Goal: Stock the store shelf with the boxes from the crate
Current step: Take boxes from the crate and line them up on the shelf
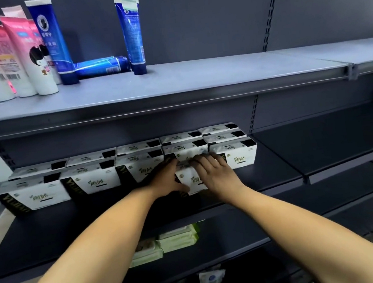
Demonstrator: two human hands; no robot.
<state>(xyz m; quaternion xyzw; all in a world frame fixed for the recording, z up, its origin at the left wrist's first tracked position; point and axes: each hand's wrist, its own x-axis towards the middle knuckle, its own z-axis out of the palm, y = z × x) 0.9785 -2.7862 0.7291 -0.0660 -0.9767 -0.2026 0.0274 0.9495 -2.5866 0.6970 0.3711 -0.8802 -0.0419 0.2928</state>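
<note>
Several white-and-black boxes stand in rows on the dark middle shelf, among them the leftmost front box and the rightmost front box. One more box sits in front of the row, between both hands. My left hand grips its left side, thumb under the front. My right hand holds its right side, fingers curled over the top edge. The crate is out of view.
The grey upper shelf carries pink tubes at the left and blue tubes near the middle. Green packs lie on a lower shelf. The right shelf bay is bare.
</note>
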